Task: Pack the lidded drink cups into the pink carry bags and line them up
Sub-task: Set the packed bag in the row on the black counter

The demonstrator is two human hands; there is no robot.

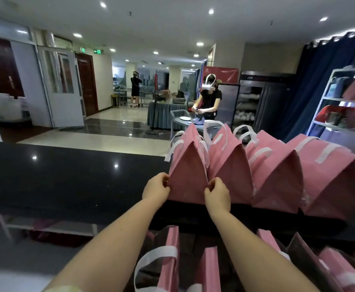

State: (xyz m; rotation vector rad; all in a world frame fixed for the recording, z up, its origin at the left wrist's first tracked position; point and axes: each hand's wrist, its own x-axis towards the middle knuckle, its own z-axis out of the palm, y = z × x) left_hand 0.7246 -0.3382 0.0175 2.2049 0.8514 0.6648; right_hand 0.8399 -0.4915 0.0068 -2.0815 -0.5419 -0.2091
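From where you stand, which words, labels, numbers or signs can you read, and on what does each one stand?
No text can be read as words.
Green exit sign over the brown wooden door: only an arrow and a running figure, no letters legible.
Second green sign to its left: blurred.
Red banner behind the far person: a pale emblem, too small.
Pink carry bags on the black counter: no print visible.

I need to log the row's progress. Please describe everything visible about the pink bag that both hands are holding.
The leftmost pink bag stands upright on the dark counter, first in a row of four. It looks like matte paper, folded shut into a peak, with white strap handles. The left hand pinches its lower left corner, the right hand its lower right. Its contents are hidden.
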